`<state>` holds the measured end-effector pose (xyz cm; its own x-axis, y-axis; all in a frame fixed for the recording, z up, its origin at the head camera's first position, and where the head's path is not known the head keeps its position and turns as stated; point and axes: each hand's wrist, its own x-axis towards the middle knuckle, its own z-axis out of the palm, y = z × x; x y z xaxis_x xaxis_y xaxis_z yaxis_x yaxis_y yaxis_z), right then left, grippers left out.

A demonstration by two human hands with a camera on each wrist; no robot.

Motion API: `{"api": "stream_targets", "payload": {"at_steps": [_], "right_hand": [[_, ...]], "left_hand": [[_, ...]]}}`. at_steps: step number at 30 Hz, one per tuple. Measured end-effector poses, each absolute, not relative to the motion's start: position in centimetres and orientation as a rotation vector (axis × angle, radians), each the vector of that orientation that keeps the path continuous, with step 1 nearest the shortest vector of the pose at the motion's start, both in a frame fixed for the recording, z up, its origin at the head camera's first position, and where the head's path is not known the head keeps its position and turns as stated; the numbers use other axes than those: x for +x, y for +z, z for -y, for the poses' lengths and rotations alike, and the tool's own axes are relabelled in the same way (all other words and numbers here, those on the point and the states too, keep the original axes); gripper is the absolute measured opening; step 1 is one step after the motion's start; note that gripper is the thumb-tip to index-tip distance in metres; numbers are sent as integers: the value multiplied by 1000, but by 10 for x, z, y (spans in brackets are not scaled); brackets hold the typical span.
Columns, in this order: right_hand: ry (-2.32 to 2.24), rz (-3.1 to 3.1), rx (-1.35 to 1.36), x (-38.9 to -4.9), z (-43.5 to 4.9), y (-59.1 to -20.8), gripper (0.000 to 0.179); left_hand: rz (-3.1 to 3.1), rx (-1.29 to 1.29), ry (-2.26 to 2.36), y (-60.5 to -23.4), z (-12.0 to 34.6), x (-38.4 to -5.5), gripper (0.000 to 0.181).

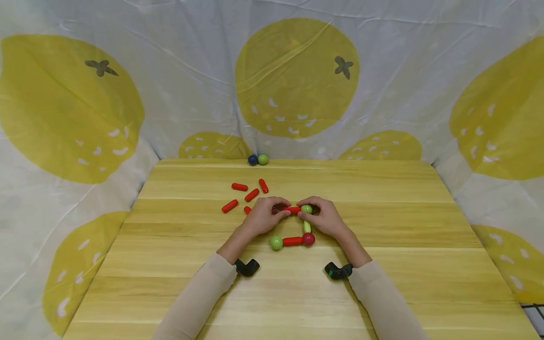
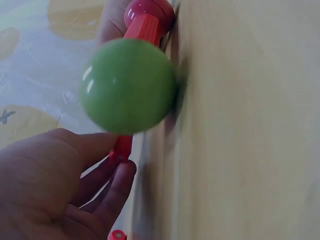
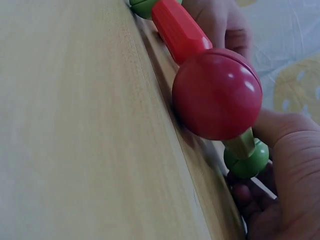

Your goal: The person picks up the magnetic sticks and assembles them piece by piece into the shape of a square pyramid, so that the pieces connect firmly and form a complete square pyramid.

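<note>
Long sleeves, pale beige, plain fabric with soft creases: left sleeve, right sleeve. Cuffs end near wrists. Left grip and right grip: bare hands. Small black device on inner side of each wrist, just beside cuff: left wrist device, right wrist device. Both bent like short elbow pipe, edges rounded. Right one bears small green patch near free end; finer markings too small to read.

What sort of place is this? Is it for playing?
Probably an indoor tabletop spot for building with toys, though I can't tell which room. There's a wood-grained table, a yellow-patterned cloth around its back and sides, and red rods with colored balls.
</note>
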<state>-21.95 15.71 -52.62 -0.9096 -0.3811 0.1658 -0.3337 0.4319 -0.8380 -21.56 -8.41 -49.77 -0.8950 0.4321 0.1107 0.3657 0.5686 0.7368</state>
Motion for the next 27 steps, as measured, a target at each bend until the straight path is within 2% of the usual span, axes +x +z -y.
{"api": "stream_targets", "payload": {"at_steps": [7,17,27], "right_hand": [[-1522,-2610,-618,-219,-156,-526,25],[-1524,-2625,-607,-216,-157,-524,25],[-1523,-2640,-596,-216,-159,-527,24]], "left_hand": [[-2749,623,1313,-482,105,-231,31],[-2904,512,1215,-469,143,-280,33],[-3059,425,1014,-461,158,-327,51]]}}
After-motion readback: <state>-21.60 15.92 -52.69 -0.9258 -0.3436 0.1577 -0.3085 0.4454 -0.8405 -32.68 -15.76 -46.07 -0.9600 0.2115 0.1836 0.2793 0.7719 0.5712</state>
